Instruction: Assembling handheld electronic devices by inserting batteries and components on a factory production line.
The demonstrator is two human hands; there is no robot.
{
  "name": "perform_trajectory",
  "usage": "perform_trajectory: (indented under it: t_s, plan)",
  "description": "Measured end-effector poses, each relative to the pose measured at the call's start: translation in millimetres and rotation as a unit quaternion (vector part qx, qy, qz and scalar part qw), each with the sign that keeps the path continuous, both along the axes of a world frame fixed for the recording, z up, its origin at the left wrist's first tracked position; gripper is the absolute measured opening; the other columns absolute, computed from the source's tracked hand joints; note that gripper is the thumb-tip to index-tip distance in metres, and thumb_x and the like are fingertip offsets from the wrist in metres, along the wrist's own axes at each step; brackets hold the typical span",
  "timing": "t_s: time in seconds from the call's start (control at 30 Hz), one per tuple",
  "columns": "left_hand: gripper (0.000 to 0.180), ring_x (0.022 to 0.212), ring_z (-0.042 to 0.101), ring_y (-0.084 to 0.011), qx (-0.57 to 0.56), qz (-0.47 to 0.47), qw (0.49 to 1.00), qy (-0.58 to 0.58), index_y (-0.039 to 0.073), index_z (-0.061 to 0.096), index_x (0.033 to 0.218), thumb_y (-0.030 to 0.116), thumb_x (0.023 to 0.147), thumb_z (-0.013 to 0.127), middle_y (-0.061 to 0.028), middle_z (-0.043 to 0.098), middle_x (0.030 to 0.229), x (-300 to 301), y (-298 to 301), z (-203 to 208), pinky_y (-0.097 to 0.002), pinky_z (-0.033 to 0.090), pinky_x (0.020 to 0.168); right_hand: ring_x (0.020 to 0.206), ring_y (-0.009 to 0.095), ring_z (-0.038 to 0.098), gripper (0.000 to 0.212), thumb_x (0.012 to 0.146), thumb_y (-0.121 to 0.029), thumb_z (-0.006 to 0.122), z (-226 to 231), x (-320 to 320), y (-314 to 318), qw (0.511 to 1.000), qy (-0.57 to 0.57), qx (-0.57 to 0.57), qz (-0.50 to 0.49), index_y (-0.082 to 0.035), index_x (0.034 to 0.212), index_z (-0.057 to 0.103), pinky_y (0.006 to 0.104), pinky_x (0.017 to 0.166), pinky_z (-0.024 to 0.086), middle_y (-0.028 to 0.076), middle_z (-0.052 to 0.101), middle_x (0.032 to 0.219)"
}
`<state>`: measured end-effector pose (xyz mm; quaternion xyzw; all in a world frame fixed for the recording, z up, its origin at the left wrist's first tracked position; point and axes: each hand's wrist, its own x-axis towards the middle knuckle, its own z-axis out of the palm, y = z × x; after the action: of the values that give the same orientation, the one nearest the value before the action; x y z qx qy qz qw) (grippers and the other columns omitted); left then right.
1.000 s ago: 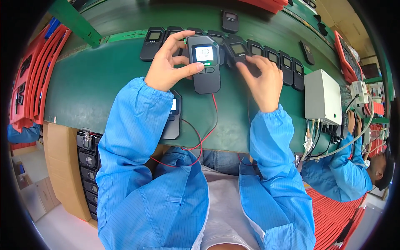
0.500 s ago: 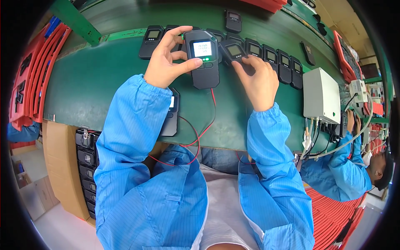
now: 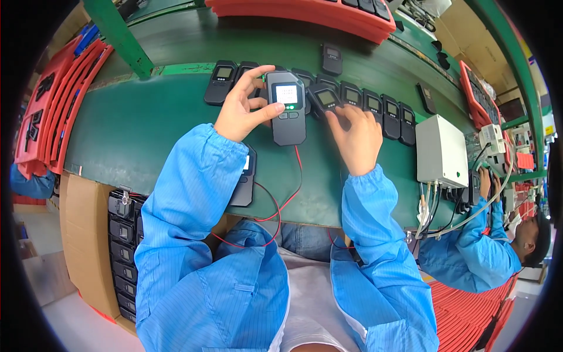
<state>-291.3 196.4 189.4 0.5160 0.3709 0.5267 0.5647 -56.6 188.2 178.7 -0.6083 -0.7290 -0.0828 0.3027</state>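
Note:
My left hand [image 3: 241, 109] grips a dark grey handheld tester [image 3: 286, 114] with a lit white screen, thumb on its left edge near the buttons. Red and black leads [image 3: 281, 199] run from the tester's lower end toward me. My right hand [image 3: 355, 136] rests its fingertips on a small black device with a screen [image 3: 324, 98], tilted up from a row of similar black devices [image 3: 381, 110] lined along the green bench [image 3: 146, 129].
Another black device [image 3: 244, 182] lies under my left forearm. A white box [image 3: 441, 152] with cables stands at right, where another person in blue [image 3: 475, 252] works. Red trays [image 3: 53, 105] stack at left; a cardboard box of black devices [image 3: 123, 246] sits below the bench.
The tester has moved slightly right and toward me under my left hand. My right hand has shifted onto the tilted device beside it.

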Motion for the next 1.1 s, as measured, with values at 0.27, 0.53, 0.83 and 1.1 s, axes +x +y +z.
perform_trajectory:
  t_s: [0.27, 0.53, 0.83, 1.1]
  plan:
    - [0.070, 0.094, 0.062, -0.0203, 0.001, -0.013, 1.000, -0.018, 0.011, 0.039, 0.137, 0.003, 0.077, 0.074, -0.0143, 0.051, 0.118, -1, 1, -4, -0.0314, 0.055, 0.067, 0.090, 0.026, 0.061, 0.021, 0.080, -0.028, 0.070, 3, -4, -2, 1.000, -0.013, -0.013, -0.011, -0.008, 0.086, 0.071, 0.0376, 0.074, 0.045, 0.006, 0.068, 0.101]
    - [0.067, 0.090, 0.063, -0.0185, 0.104, -0.031, 0.993, -0.056, 0.010, 0.040, 0.136, 0.004, 0.078, 0.073, -0.0130, 0.059, 0.111, 3, 1, -14, -0.0288, 0.054, 0.065, 0.090, 0.021, 0.062, 0.028, 0.092, -0.029, 0.057, -3, -14, 4, 0.964, 0.125, 0.067, 0.226, -0.007, 0.106, 0.067, 0.0332, 0.075, 0.046, 0.008, 0.066, 0.107]
    - [0.060, 0.081, 0.063, -0.0139, -0.037, 0.006, 0.999, -0.025, 0.009, 0.042, 0.135, 0.008, 0.082, 0.070, -0.0083, 0.065, 0.097, -2, 2, -10, -0.0243, 0.051, 0.060, 0.083, 0.008, 0.057, 0.047, 0.101, -0.041, 0.037, 6, -45, -6, 0.686, 0.480, -0.483, 0.257, -0.003, 0.118, 0.058, 0.0225, 0.065, 0.044, 0.002, 0.063, 0.100]
    - [0.038, 0.078, 0.062, -0.0116, 0.015, 0.068, 0.997, -0.042, 0.004, 0.050, 0.115, 0.009, 0.083, 0.069, -0.0073, 0.065, 0.093, 0, 4, -17, -0.0235, 0.049, 0.060, 0.065, 0.007, 0.052, 0.045, 0.095, -0.046, 0.053, 14, -44, -19, 0.693, 0.454, -0.523, 0.199, -0.003, 0.098, 0.065, 0.0226, 0.058, 0.042, -0.001, 0.062, 0.079]
